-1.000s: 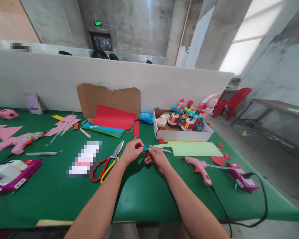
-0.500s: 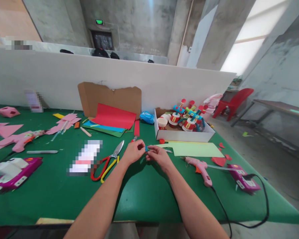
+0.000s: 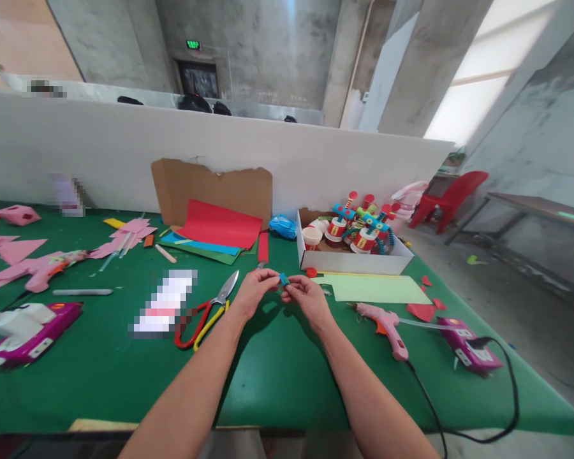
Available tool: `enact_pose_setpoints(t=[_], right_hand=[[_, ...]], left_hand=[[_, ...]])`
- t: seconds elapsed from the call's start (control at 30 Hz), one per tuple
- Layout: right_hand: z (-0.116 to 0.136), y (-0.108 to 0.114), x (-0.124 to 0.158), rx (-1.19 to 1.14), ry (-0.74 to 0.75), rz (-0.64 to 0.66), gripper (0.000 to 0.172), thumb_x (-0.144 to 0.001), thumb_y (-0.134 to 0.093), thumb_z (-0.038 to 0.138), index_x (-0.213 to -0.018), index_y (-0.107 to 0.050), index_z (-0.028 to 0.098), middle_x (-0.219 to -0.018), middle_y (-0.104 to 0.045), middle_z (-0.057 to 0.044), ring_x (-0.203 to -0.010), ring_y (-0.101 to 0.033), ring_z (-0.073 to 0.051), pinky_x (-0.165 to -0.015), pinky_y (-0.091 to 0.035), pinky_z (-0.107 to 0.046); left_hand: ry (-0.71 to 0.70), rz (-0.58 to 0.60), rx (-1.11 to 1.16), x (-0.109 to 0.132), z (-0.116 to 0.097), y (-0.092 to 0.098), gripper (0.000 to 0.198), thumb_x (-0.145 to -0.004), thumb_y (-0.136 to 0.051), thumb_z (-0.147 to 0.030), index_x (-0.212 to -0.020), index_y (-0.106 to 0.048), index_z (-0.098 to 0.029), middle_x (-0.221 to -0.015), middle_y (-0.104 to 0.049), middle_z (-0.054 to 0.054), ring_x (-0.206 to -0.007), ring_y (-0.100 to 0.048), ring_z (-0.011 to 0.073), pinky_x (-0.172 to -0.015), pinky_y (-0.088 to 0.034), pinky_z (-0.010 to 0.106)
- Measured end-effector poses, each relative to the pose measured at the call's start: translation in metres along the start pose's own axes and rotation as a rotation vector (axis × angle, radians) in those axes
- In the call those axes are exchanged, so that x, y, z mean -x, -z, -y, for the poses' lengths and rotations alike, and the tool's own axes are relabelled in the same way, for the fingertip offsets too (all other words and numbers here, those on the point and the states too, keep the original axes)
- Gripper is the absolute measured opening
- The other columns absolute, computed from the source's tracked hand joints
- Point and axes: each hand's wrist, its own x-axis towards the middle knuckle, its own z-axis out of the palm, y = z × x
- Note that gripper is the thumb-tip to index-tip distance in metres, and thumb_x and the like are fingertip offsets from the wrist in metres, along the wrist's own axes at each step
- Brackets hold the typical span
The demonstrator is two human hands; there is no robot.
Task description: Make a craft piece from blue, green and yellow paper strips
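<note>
Green covers our table [image 3: 100,363]; near its far edge sits a white box [image 3: 356,262] of cup figures [image 3: 364,242], by its right edge a purple power strip [image 3: 465,352]. Over the middle, our left hand [image 3: 253,291] and right hand [image 3: 310,299] both pinch a tiny blue piece [image 3: 284,279].

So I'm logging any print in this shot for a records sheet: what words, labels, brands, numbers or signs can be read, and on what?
None can be read with certainty.
Green lit sign: too small.
Red cups: label marks, too small.
Purple power strips: too small.
White sheet: pixelated.
Back wall: pale marks, too faint.
Small blue piece: no lettering visible.
</note>
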Motion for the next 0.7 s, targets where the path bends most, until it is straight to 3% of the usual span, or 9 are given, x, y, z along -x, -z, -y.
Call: enact_pose_setpoints(t=[0.27, 0.7], right_hand=[[-0.0013, -0.0014, 0.0003, 0.030, 0.021, -0.007, 0.026, -0.062, -0.074, 0.032, -0.081, -0.063, 0.018, -0.066, -0.067, 0.000, -0.057, -0.063, -0.012, -0.061, -0.054, -0.027], [-0.0024, -0.0007, -0.0004, 0.058, 0.015, -0.010, 0.026, -0.061, -0.074, 0.033, -0.078, -0.062, 0.017, -0.061, -0.065, 0.002, -0.055, -0.063, -0.012, -0.058, -0.053, -0.025]], left_hand=[[0.028, -0.021, 0.101, -0.0023, 0.0082, -0.0017, 0.025, -0.053, -0.077, -0.031, -0.069, -0.067, -0.015, -0.064, -0.062, 0.000, -0.061, -0.054, 0.0112, -0.064, -0.044, 0.024], [-0.001, -0.087, -0.007, -0.0007, 0.0054, -0.0044, 0.029, -0.051, -0.077, -0.037, -0.070, -0.071, -0.015, -0.068, -0.067, 0.003, -0.065, -0.056, 0.0142, -0.067, -0.043, 0.027]])
